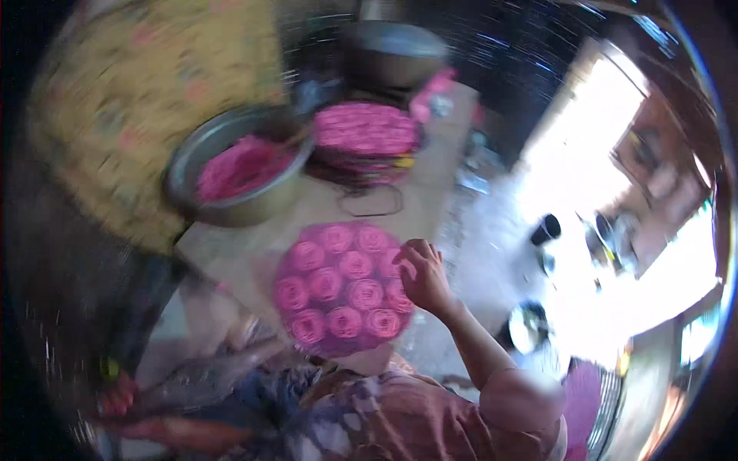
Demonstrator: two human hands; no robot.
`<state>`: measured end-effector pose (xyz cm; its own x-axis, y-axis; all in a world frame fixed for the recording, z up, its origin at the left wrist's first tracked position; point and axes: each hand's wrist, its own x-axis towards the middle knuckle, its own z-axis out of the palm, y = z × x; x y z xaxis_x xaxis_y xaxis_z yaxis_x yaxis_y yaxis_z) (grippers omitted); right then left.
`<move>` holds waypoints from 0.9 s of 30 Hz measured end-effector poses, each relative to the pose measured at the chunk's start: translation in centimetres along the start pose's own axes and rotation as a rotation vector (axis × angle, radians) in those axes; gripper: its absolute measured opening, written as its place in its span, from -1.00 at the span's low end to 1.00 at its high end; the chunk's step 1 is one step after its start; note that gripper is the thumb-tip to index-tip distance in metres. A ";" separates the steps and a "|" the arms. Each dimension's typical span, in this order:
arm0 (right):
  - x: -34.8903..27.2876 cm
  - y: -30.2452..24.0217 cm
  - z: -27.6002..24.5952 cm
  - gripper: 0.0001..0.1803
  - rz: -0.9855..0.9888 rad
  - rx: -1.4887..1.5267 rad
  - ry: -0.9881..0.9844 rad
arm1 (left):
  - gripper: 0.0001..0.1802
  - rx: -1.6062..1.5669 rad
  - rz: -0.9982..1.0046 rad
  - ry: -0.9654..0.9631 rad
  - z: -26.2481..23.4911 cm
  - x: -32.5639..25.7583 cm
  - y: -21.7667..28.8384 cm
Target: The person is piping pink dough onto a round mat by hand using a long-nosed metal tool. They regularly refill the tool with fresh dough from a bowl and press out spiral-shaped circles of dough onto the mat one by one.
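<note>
Right hand (424, 276) at the right edge of a round pink tray (354, 345), fingers bent and thumb reaching toward one of the coils along that edge; from where I stand, I cannot tell whether the fingertips touch it or grip anything. The left hand cannot be identified with certainty: a blurred limb trails off at the lower left, and its end may be a hand or a foot, so its state is not readable, though nothing joins the right hand over the tray. The tray rests on a pale surface (232, 247) in front of the seated person and carries about a dozen pink coils (356, 265) of fine strands, spread over nearly its whole face. By my judgement the laying-out on this tray is complete or close to it, while work material remains: a metal basin (244, 213) beyond, to the left, holds a pink mass (238, 165) with a stick slanting into it. Beside the basin stands a pink-topped stack (365, 129), apparently of finished pieces, and nearer the tray lies a thin wire loop (372, 202). Behind the stack, a large dark pot (393, 65) sits in shadow, its contents hidden. Motion blur softens the stack's layers, and glare washes out the right side
</note>
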<state>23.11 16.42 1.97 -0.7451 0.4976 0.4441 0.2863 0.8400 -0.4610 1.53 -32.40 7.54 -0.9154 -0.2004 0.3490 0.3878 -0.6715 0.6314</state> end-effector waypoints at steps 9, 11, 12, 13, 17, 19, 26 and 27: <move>-25.1 11.4 -14.5 -0.86 0.841 -0.499 0.585 | -0.41 -0.011 -0.403 -0.290 16.0 -6.8 -15.6; -33.0 11.4 -17.3 -0.89 1.024 -0.662 0.641 | -0.41 -0.030 -0.478 -0.369 18.5 -9.6 -17.4; -37.9 12.2 -18.4 -0.86 1.120 -0.712 0.698 | -0.41 -0.048 -0.515 -0.406 19.7 -10.9 -17.9; -42.9 12.4 -19.2 -0.80 1.261 -0.683 0.717 | -0.41 -0.059 -0.550 -0.438 20.5 -11.9 -18.3; -47.2 6.6 -21.3 -0.74 1.346 -0.859 0.610 | -0.41 -0.070 -0.583 -0.494 22.1 -13.8 -18.4; -48.5 4.7 -22.0 -0.74 1.434 -0.824 0.319 | -0.40 -0.071 -0.588 -0.511 22.4 -13.8 -18.5; -52.3 7.0 -22.6 -0.72 1.394 -0.414 0.589 | -0.40 -0.093 -0.584 -0.503 22.7 -13.7 -17.9; -52.2 7.2 -22.8 -0.69 1.382 -0.125 0.596 | -0.40 -0.094 -0.580 -0.501 22.6 -13.4 -17.7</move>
<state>77.78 1.44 -7.05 0.4832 0.8753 -0.0199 0.6078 -0.3517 -0.7120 9.39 -1.72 7.27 -0.8028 0.5337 0.2660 -0.1705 -0.6329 0.7552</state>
